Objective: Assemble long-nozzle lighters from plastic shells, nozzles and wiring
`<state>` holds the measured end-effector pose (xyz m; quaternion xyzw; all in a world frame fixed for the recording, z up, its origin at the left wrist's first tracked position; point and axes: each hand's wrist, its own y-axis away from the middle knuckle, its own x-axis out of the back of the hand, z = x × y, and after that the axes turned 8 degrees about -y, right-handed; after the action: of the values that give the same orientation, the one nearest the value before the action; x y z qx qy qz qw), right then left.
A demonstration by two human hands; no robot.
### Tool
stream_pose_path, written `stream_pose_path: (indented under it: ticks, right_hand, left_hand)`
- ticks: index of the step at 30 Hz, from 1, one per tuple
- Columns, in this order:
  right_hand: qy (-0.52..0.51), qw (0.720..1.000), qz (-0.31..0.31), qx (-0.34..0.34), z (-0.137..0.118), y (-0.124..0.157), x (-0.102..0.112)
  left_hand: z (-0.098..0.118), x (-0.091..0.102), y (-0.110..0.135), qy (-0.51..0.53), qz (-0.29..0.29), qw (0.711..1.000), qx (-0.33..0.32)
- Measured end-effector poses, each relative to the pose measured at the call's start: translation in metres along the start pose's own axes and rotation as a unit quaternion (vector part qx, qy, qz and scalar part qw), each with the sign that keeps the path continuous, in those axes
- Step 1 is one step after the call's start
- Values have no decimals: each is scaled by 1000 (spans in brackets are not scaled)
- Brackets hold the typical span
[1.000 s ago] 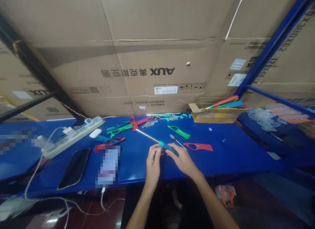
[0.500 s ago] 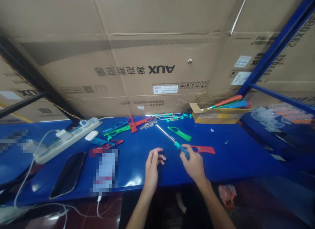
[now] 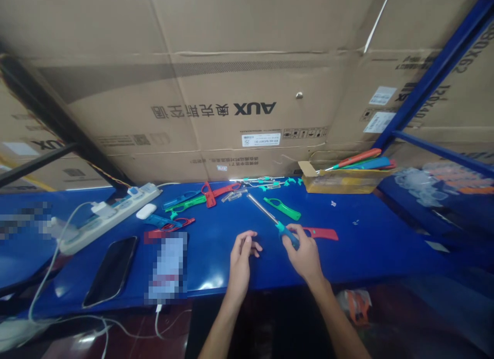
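A long-necked lighter with a metal tube, a teal collar and a blue handle is in my right hand. My fingers are wrapped round the handle, and the tube points away and to the left. My left hand hovers to the left of it, fingers loosely curled and apart, with nothing visible in them. Just beyond the right hand lies a red handle shell, partly covered by the fingers. A green handle shell lies farther back on the blue table.
Several coloured handle shells and metal tubes with teal parts lie toward the back. An open carton holds finished-looking lighters. A power strip, a dark phone and cables occupy the left. Clear plastic bags sit right.
The view has shifted slightly. My right hand still grips the lighter, its tube turned a little. The left hand keeps nearly the same pose.
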<state>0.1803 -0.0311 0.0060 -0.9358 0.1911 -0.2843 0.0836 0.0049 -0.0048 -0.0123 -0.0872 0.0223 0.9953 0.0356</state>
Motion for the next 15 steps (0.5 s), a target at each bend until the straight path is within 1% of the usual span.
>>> stream_pose_path:
  ticks: [6, 9, 11, 12, 14, 15]
  right_hand:
    - [34, 999, 17, -18, -3, 1, -4]
    - [18, 999, 26, -20, -1, -2, 2]
    - [42, 998, 43, -24, 4, -13, 17]
    - [76, 996, 50, -24, 7, -22, 29]
    - [196, 977, 81, -4, 15, -50, 64]
    - [256, 961, 103, 22, 19, -68, 86]
  left_hand:
    - [-5, 3, 0, 0, -6, 1000, -1]
    - [-6, 4, 1, -4, -10, 1000, -3]
    - [-5, 5, 1, -6, -14, 1000, -2]
    - [-5, 5, 2, -6, -16, 1000, 0]
    - [-2, 5, 3, -5, -21, 1000, 5]
    - [-1, 5, 3, -4, -22, 1000, 6]
